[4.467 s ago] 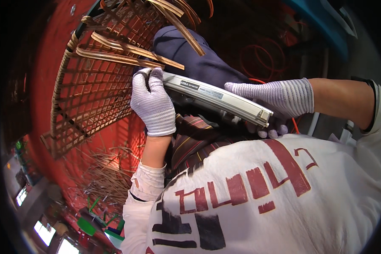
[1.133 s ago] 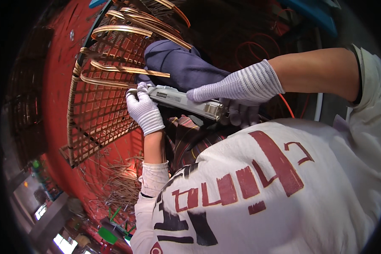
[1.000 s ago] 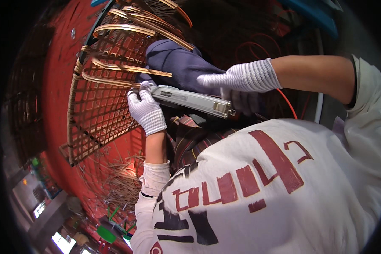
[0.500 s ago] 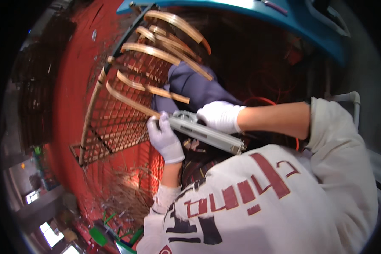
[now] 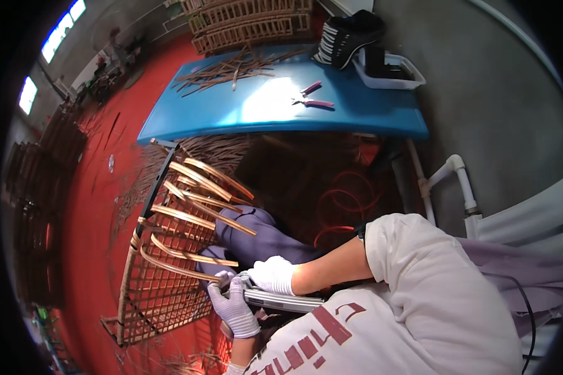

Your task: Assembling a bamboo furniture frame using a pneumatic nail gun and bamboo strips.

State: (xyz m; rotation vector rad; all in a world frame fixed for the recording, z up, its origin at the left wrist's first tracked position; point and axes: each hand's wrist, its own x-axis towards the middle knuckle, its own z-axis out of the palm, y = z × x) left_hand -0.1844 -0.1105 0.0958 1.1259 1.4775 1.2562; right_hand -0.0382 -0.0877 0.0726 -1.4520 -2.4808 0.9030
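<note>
My right hand [image 5: 272,275], in a white glove, is closed around a silver staple gun [image 5: 288,302] with a long magazine. The tool's front end meets my left hand [image 5: 236,309], also gloved, whose thumb and fingers pinch the end of a curved wooden strip [image 5: 175,269]. That strip bends out from the rim of a woven lattice panel [image 5: 162,303], which leans beside my knees. Several more bent strips [image 5: 187,217] stick out above it, their free ends over my purple trousers [image 5: 263,234]. My fingers hide the exact contact between tool and strip.
Ahead stands a blue table [image 5: 181,122] with pink-handled pliers [image 5: 319,104], a pile of loose strips [image 5: 231,72] and a white tray [image 5: 391,82]. A red hose [image 5: 331,231] loops beneath it. White piping [image 5: 461,178] stands at right. Scraps litter the red floor [image 5: 100,250].
My view has tilted up, bringing the whole tabletop into sight and the hands lower in the picture. Both hands keep their holds, and the staple gun lies more level.
</note>
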